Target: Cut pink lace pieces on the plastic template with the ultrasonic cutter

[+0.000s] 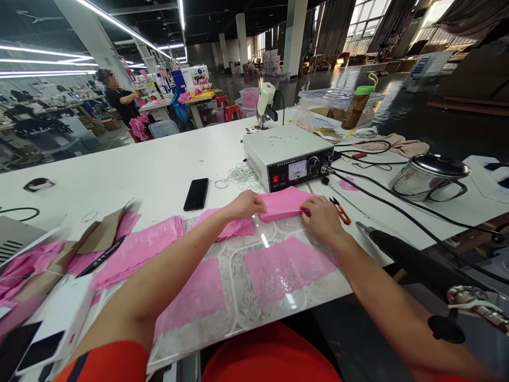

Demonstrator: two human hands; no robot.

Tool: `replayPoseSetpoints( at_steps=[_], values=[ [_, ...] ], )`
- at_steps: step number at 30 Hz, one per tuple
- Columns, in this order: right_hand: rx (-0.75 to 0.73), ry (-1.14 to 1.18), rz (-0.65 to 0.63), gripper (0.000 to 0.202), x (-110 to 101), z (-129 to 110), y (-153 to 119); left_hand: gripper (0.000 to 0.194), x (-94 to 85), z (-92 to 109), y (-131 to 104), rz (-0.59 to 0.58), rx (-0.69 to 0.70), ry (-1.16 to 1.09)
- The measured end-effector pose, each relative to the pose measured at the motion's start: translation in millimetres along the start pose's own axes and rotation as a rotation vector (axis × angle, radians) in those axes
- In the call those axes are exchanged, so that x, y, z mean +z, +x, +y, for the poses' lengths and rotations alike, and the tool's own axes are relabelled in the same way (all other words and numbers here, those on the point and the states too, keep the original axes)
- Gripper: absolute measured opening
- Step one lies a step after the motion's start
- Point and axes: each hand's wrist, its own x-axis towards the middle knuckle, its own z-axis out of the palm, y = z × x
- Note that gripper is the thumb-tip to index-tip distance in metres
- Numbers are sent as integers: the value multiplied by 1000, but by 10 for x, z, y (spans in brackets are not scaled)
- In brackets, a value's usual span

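A pink fabric piece (284, 203) is stretched flat between my hands, in front of the grey control box. My left hand (247, 204) pinches its left end, and my right hand (320, 215) grips the right end with curled fingers. Below lies a clear plastic template (234, 286) with rounded outlines, with pink pieces (290, 268) showing through it. Another pink piece with a lacy, perforated part (238, 228) rests under my left wrist. Left of that forearm is a stack of pink lacy fabric (143, 246). Orange-handled thread snips (341, 211) lie just right of my right hand.
The control box (300, 168) has cables running right. A black handheld tool (413, 260) points in from the right. Also about are a phone (196, 194), a lidded glass jug (425, 178), a bottle (358, 106) and a pen (101, 257). A person (119, 101) works at the back left.
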Motion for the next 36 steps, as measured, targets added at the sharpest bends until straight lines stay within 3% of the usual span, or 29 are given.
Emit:
replayPoseSetpoints(
  at_steps=[5, 9, 14, 21, 25, 30, 36],
  values=[
    [-131, -63, -14, 13, -220, -81, -326, 13, 137, 0, -457, 9, 29, -60],
    [-434, -80, 65, 13, -442, -158, -722, 14, 401, 25, -871, -9, 24, -100],
    [-553, -73, 71, 16, -627, -203, -1029, 15, 695, 102, -1187, -32, 26, -91],
    [-572, -16, 46, 20, -599, -172, -1194, 18, 856, 158, -1306, -53, 37, -19],
    [-536, 8, -60, 22, -588, -100, -1262, 18, 884, 182, -1336, -54, 18, 9],
    [-526, 60, -82, 24, -596, -48, -1274, 16, 892, 181, -1339, -64, -2, -6],
    [-498, 148, -30, 25, -658, -307, -1217, 15, 932, 97, -1294, -74, -21, -47]
  ],
)
